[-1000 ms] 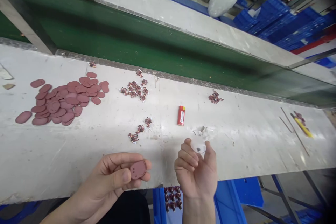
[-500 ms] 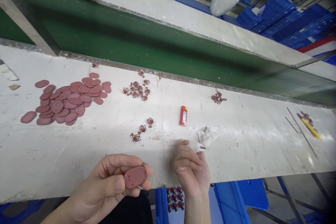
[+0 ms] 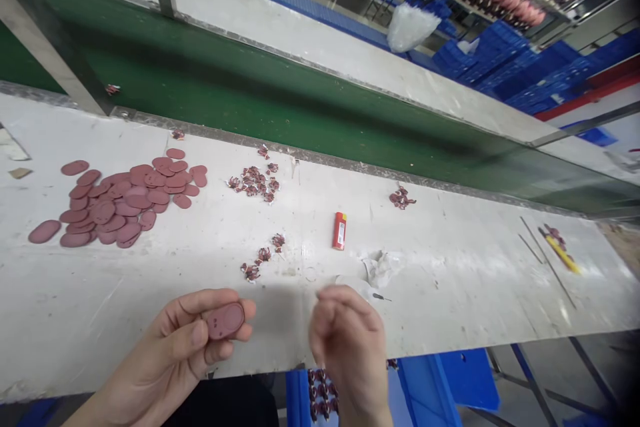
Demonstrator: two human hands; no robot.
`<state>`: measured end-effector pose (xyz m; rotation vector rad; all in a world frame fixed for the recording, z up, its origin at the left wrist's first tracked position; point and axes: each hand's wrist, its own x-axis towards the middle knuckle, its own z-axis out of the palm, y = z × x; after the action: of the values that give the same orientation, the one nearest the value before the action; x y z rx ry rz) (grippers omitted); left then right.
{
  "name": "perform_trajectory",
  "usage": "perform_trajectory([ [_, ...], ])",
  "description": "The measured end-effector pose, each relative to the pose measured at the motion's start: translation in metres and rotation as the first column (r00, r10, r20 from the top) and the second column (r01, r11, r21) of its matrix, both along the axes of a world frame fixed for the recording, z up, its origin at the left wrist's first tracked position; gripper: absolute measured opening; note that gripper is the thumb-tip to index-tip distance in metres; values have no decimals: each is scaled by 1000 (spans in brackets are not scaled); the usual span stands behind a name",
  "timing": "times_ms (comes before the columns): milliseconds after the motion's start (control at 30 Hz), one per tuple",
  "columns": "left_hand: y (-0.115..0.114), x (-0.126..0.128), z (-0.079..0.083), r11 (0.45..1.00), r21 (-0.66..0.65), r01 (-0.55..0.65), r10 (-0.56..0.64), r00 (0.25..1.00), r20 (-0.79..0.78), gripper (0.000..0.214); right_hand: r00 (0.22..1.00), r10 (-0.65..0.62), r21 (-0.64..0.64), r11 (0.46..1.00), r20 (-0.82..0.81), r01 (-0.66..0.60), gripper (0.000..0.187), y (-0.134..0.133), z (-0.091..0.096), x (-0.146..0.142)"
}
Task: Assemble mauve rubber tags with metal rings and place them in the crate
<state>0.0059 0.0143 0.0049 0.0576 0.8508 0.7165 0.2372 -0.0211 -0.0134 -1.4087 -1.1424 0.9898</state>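
My left hand (image 3: 185, 333) is closed round a reddish-brown oval plate (image 3: 226, 321), thumb on its near end. The plate has a raised or grooved oval outline and a few small holes. My right hand (image 3: 350, 340) is blurred, its fingers curled inward over the table's front edge; whether anything small sits at the fingertips is hidden by blur. Just beyond it lies a translucent white bottle (image 3: 354, 285) with a dark thin tip, beside crumpled white tissue or film (image 3: 384, 268). A pile of similar oval plates (image 3: 125, 203) lies at the left.
Small brown wired parts lie in a cluster (image 3: 255, 181), a short row (image 3: 263, 255) and a far group (image 3: 401, 198). A red lighter (image 3: 339, 231) is mid-table. A yellow-handled tool (image 3: 563, 252) and thin rods are right. A blue bin (image 3: 433, 387) with brown parts sits below the edge.
My right hand has come away from the bottle and turned toward the left, fingers curled. My left hand still holds the oval plate. The whole view has shifted slightly.
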Motion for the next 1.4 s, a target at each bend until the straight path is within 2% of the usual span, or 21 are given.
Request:
perform_trajectory([
  [33, 0, -1, 0, 1000, -1, -13, 13, 1000, -10, 36, 984, 3, -24, 1000, 176, 2, 21, 11, 1, -3],
  [67, 0, -1, 1, 1000, 0, -24, 24, 1000, -17, 36, 961, 23, -39, 999, 275, -13, 18, 24, 0, -4],
  [167, 0, -3, 2, 999, 4, -41, 41, 999, -25, 36, 885, 136, -53, 991, 445, -125, 33, 63, -12, -2],
  [267, -1, -6, 3, 998, 16, -58, 58, 998, -20, 37, 818, 231, -78, 971, 527, -224, 37, 89, -26, 6],
  [367, -2, -7, 2, 997, 32, -74, 75, 997, -22, 35, 820, 197, -64, 979, 538, -194, 29, 93, -30, 12],
  [433, -1, -6, 0, 996, 47, -77, 79, 996, -39, 33, 857, 141, -37, 989, 496, -142, 25, 84, -24, 10],
  [533, 0, -1, -3, 994, 90, -67, 75, 994, -85, 31, 928, 95, -10, 995, 360, -98, 19, 58, -3, -5],
  [633, 0, 4, -5, 988, 150, -33, 50, 992, -114, 31, 988, 108, -13, 994, 112, -107, 17, 30, 20, -28],
  [700, 0, 7, -6, 981, 196, -7, 31, 992, -123, 31, 987, 135, -52, 989, -92, -140, 14, 19, 29, -42],
  [767, 0, 9, -5, 974, 226, 14, 14, 992, -123, 30, 967, 130, -92, 984, -220, -153, 12, 14, 32, -49],
  [900, 2, 11, -3, 975, 222, 11, 17, 992, -126, 33, 965, 23, -168, 983, -261, -69, 10, 13, 27, -44],
  [967, 3, 10, -3, 977, 214, -14, 45, 989, -138, 35, 986, 18, -181, 982, -163, -48, 15, 19, 20, -37],
  [1033, 3, 9, -4, 977, 208, -38, 70, 986, -150, 36, 993, -11, -123, 992, 117, 26, 21, 30, 11, -29],
  [1100, 3, 7, -5, 978, 201, -56, 90, 982, -165, 37, 916, -86, -37, 993, 392, 109, 24, 45, -3, -19],
  [1133, 3, 6, -6, 979, 196, -64, 99, 980, -174, 37, 873, -107, -13, 992, 477, 128, 23, 53, -11, -14],
  [1267, 3, -5, -15, 983, 157, -98, 128, 972, -196, 38, 802, -44, -54, 994, 596, 94, 20, 73, -33, 4],
  [1333, 6, -14, -22, 984, 141, -110, 137, 970, -200, 38, 782, 18, -90, 995, 624, 49, 18, 75, -30, 8],
  [1400, 9, -21, -30, 983, 133, -122, 148, 967, -207, 38, 764, 64, -111, 994, 642, 10, 17, 77, -15, 6],
])
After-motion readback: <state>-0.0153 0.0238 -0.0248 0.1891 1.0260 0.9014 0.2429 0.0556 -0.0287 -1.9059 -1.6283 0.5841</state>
